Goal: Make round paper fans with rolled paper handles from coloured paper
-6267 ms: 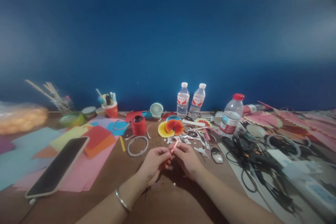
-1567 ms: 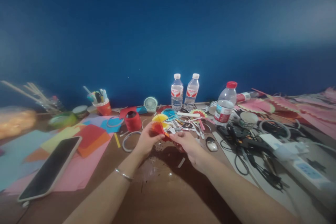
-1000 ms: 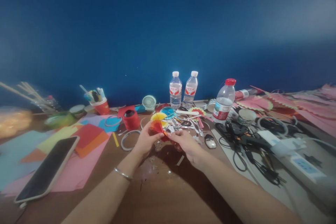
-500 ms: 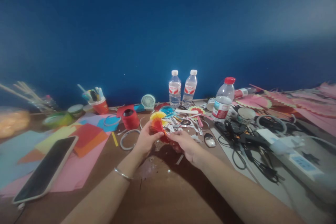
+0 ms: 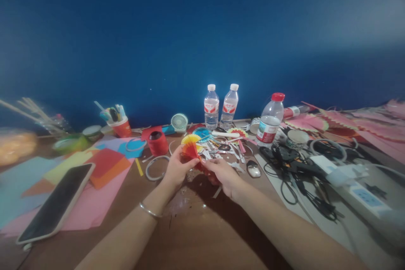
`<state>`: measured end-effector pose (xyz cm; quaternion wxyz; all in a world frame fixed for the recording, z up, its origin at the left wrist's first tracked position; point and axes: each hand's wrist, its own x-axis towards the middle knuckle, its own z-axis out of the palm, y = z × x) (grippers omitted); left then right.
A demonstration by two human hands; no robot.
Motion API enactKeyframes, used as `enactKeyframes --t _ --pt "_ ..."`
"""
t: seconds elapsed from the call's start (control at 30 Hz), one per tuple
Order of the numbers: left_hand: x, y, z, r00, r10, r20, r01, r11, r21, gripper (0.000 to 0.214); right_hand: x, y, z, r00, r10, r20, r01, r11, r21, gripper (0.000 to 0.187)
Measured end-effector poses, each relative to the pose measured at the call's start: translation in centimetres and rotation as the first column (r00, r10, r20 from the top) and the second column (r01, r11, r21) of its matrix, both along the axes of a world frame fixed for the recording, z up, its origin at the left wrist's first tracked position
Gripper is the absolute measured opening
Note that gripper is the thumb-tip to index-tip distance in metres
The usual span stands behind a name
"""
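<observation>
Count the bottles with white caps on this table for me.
2. The left bottle stands behind the blue paper fan; the right bottle stands just right of the first, before the blue wall. Others may be hidden.

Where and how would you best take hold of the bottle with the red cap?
Probably around the shoulder of the red-capped bottle, just under its red cap, from the person's left: it stands upright and narrows there, while black cables and a lying bottle crowd its right.

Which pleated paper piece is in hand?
The orange-red piece, pinched between left hand and right hand; the yellow rosette and blue rosette lie beyond the hands.
</observation>
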<state>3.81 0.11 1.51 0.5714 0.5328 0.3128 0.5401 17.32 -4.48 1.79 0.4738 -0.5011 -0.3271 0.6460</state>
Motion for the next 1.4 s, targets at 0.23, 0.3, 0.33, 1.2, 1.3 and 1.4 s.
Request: enactKeyframes --t 0.23,0.3,0.33,1.2,1.3,1.4 --pt "0.0 0.0 -0.1 1.0 -0.01 -0.012 0.011 1.0 0.007 0.042 0.0 0.1 -0.4 1.0 0.011 -0.021 -0.011 1.0 0.029 0.031" --pt "0.0 0.0 -0.1 1.0 -0.002 -0.011 0.002 1.0 -0.005 0.042 -0.1 0.1 -0.5 1.0 -0.008 -0.012 0.008 1.0 0.03 0.031" --pt "0.0 0.0 -0.1 1.0 0.005 -0.012 -0.005 1.0 -0.01 0.042 -0.1 0.1 -0.6 1.0 -0.016 -0.008 0.017 0.999 0.03 0.031" --pt "0.7 -0.7 -0.5 0.965 -0.021 0.26 0.084 0.969 -0.232 0.03 -1.0 0.1 -1.5 0.998 -0.006 -0.067 0.017 0.985 0.171 0.03" --pt "0.6 -0.8 -0.6 0.956 -0.038 0.29 0.117 0.959 -0.258 0.027 -1.0 0.1 -1.7 0.999 -0.034 0.002 0.032 0.971 0.236 0.024" --pt "0.6 -0.8 -0.6 0.95 -0.084 0.299 0.171 0.946 -0.277 0.025 -1.1 0.3 -2.1 0.999 -0.036 0.034 0.023 0.947 0.322 0.021"
